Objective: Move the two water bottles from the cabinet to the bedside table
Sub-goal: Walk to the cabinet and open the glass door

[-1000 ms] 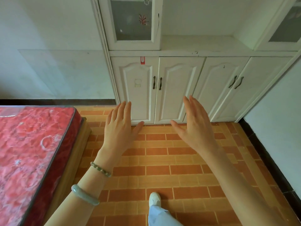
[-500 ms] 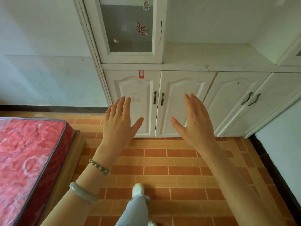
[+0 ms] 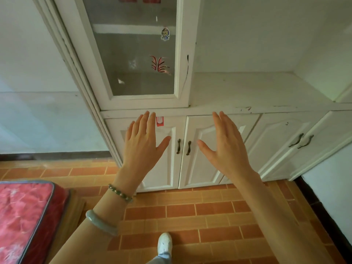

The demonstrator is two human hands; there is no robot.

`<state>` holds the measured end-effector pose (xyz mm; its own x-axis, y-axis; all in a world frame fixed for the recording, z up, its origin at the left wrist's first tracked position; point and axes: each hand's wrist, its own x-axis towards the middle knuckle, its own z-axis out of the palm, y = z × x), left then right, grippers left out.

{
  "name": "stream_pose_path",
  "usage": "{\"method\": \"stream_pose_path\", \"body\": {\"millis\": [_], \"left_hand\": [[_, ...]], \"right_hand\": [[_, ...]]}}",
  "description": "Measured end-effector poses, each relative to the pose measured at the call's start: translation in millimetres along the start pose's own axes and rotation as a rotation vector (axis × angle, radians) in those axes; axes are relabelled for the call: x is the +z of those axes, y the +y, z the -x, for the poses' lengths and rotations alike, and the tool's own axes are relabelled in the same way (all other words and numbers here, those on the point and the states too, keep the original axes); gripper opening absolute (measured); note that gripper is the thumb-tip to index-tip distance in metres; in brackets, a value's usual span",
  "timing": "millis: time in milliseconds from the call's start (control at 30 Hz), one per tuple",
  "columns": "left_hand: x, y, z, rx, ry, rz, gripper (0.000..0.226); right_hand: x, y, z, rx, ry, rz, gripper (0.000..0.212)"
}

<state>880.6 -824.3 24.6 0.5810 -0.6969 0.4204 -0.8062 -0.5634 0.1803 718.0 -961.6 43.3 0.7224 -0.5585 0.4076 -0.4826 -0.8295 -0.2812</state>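
— In the way? Shut white doors (image 3: 202,153) of the cabinet (image 3: 238,92), dark curved handles (image 3: 183,147) between left hand (image 3: 142,144) and right hand (image 3: 226,147).
— Grip? Both spread wide, flat, empty.
— Bottles? Not visible; can't tell where.
— Around? Frosted glass door (image 3: 133,54) far left, red quilted bed (image 3: 24,216) near left, bare brick-pattern floor (image 3: 190,210) between.

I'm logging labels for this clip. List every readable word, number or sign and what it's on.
No readable text.
Red tag on the lower cabinet door: no legible print.
Cartoon sticker on the glass door: picture only.
Red butterfly-like decal on the glass: picture only.
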Motion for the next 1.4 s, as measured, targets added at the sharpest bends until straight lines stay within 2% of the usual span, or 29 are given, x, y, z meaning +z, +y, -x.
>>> {"method": "stream_pose_path", "body": {"millis": [433,700,1267,1400], "left_hand": [[37.0,-21.2,-101.5,0.048,0.005,0.004,0.073],[31.7,-19.5,-145.5,0.046,0.080,-0.029,0.071],[-101.8,7.1,-291.0,0.189,0.544,-0.163,0.070],[-135.9,14.0,-322.7,0.167,0.653,-0.208,0.069]], "right_hand": [[46.6,14.5,-95.5,0.032,0.012,-0.004,0.076],[38.3,21.6,-145.2,-0.016,0.073,0.005,0.076],[-102.0,7.6,-292.5,-0.191,0.525,0.067,0.076],[-136.1,2.1,-318.6,-0.239,0.633,0.079,0.074]]}}
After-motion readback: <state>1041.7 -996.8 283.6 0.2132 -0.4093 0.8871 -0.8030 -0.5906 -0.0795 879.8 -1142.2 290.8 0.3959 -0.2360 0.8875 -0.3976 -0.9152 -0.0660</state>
